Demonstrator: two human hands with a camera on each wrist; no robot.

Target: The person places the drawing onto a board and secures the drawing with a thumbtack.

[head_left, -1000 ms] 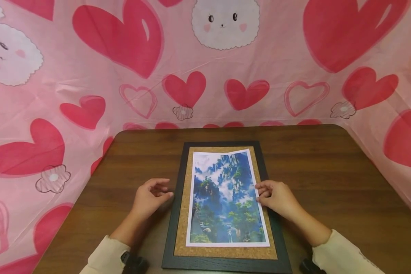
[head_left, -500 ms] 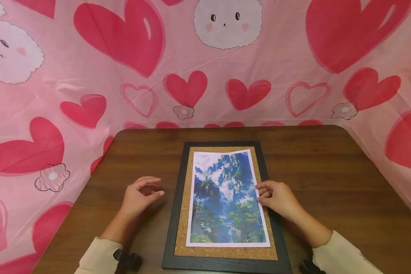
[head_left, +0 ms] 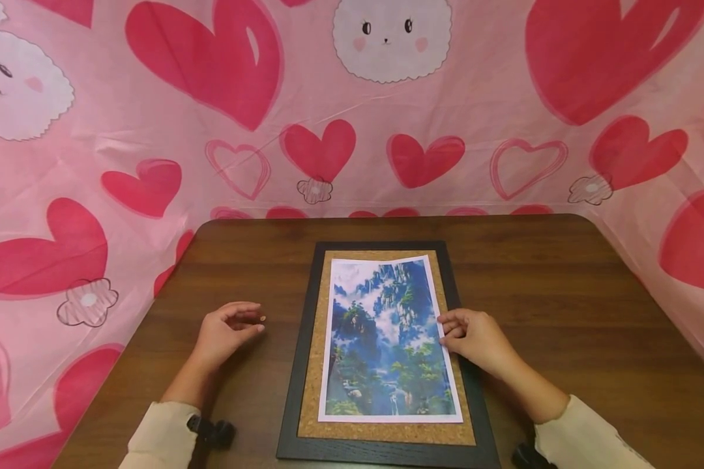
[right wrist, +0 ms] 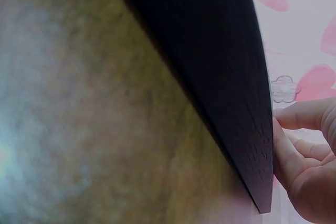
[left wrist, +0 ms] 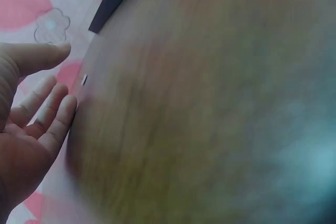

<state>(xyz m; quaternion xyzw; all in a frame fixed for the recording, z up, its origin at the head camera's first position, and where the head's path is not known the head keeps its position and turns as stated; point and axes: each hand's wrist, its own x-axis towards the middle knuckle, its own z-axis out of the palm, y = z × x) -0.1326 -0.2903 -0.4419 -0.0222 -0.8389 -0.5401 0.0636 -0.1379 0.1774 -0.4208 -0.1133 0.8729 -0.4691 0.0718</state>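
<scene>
A sheet of paper printed with a blue and green mountain landscape lies on a cork board with a black frame. My right hand reaches over the frame's right side, its loosely bent fingertips touching the paper's right edge. To the left, apart from the frame, my left hand is over the table with relaxed fingers and the thumb spread away from them. A tiny pale thing lies by its fingertips and also shows in the left wrist view as a small light piece; its kind cannot be made out.
The brown wooden table has rounded far corners. Pink cloth printed with hearts hangs behind it and on both sides. Dark wrist-worn devices sit near both sleeves. The wrist views are blurred in large part.
My left hand has drawn away from the frame, to the left. The tiny pale thing now shows by its fingertips. My right hand and the paper have stayed in place.
</scene>
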